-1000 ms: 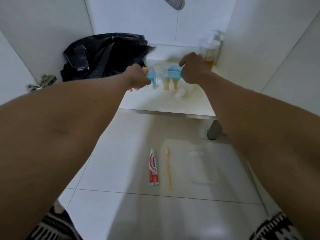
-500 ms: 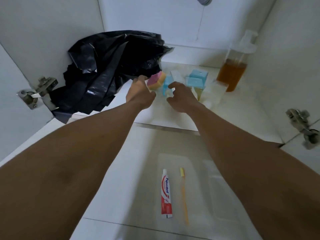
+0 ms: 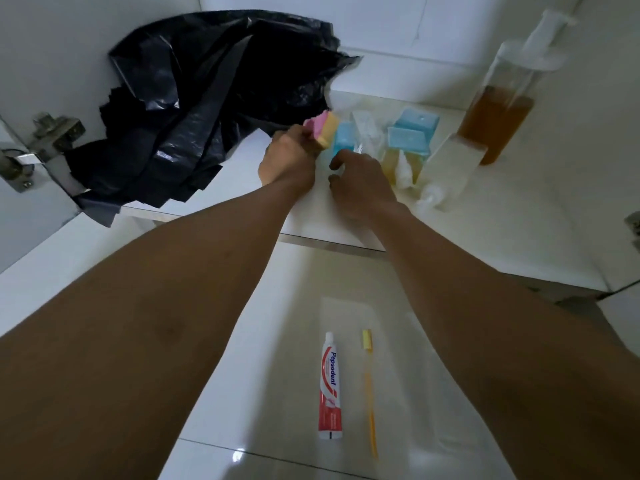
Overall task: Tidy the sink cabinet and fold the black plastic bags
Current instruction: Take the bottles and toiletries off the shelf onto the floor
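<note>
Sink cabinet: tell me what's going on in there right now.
A person is reaching into the cabinet with both bare hands. The left hand holds a pink-and-yellow sponge; the right hand is at the small blue-capped bottles. The black plastic bags lie crumpled, not folded. A toothpaste tube and toothbrush lie on the floor.

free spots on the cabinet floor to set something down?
Bare strip at the front edge between the black plastic bags and left hand; bare right front, right of the fallen clear bottle. Crowded: middle-back cluster of blue-capped bottles, amber pump bottle.
</note>
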Available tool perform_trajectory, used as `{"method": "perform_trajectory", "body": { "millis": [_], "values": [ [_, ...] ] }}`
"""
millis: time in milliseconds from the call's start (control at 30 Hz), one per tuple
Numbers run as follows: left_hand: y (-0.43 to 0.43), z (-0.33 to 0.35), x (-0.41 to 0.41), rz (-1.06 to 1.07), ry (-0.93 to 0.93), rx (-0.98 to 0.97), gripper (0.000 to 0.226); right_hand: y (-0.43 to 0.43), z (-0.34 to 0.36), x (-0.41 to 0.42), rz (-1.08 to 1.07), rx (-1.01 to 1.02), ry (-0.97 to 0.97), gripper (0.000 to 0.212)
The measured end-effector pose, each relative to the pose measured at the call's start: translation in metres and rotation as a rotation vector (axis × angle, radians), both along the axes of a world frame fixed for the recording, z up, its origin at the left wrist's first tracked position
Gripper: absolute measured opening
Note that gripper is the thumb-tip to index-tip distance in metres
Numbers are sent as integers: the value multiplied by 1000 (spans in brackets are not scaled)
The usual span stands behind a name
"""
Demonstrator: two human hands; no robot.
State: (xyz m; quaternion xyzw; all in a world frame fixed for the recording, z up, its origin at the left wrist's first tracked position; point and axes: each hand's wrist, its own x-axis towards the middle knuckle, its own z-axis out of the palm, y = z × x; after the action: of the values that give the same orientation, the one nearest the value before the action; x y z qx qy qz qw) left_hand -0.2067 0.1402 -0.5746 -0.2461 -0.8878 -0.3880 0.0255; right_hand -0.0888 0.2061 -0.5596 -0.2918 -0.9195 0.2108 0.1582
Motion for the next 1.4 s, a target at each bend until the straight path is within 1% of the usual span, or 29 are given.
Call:
{"method": "perform_trajectory", "body": {
  "millis": [100,300,433,533,567,700,800,867,933,1000,1067,1133,1267,1367,1400],
  "values": [
    [-1,-1,3,5,9,8,38,-2,4,6,19,-15,-10,27],
    [-15,1,8,-102,133,-52,34,-7,15,21,56,-42,-21,30],
    [-33,12,11,-191,167,-101,56,-9,29,32,70,-43,0,30],
    [-45,21,14,-164,239,-154,54,-12,46,41,88,4,28,23],
    [-49,24,16,-162,258,-166,57,-12,51,44,93,29,41,22],
    [-60,39,27,-297,332,-207,69,-16,71,56,112,72,52,19],
    [-68,55,37,-370,286,-280,71,-21,87,65,143,142,-32,18],
    [-73,68,46,-403,240,-310,74,-25,100,74,157,137,-81,20],
    [-76,80,53,-426,216,-325,71,-29,116,86,147,33,-107,19],
    [-79,90,61,-438,200,-321,64,-34,132,98,125,-75,-153,14],
    [-81,98,72,-480,166,-302,58,-39,146,112,109,-135,-245,14],
    [-82,104,88,-543,127,-326,57,-42,154,127,104,-215,-345,16],
    [-85,99,130,-639,-2,-517,59,-42,137,155,59,-373,-527,20],
    [-89,69,159,-690,-132,-748,66,-42,106,173,28,-447,-723,22],
    [-90,56,168,-694,-163,-797,70,-42,96,178,18,-468,-786,21]
  ]
}}
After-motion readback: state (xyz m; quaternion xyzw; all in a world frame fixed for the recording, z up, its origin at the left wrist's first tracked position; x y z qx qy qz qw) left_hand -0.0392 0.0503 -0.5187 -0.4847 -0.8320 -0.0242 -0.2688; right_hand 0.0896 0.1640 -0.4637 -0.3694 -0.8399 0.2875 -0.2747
